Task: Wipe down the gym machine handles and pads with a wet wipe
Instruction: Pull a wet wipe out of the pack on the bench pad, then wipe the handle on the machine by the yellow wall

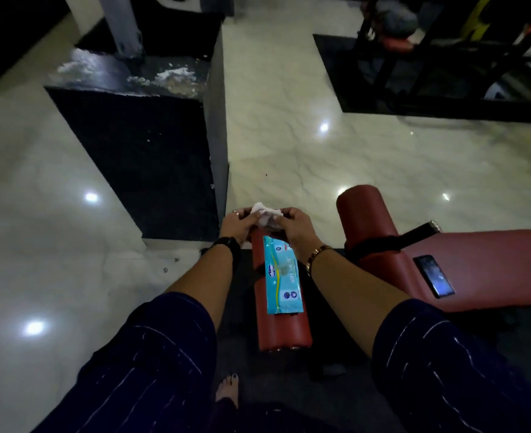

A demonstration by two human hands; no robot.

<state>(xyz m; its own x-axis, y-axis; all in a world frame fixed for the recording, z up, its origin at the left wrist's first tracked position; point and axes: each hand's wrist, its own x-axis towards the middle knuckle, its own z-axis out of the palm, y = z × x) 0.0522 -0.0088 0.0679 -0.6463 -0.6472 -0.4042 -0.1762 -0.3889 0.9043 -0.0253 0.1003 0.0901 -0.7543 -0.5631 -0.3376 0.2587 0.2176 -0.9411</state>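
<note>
Prep step, I'd say: your left hand and right hand both have a pinch grip on the wet wipe, just above the red roller pad. Next, probably flatten it onto that pad.

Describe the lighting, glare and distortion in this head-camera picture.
Head view: dim overall; bright reflections glare as white spots on the glossy floor; wide-angle distortion bends the frame edges; the wet wipe, pinched by left hand and right hand, looks overexposed and soft.
</note>
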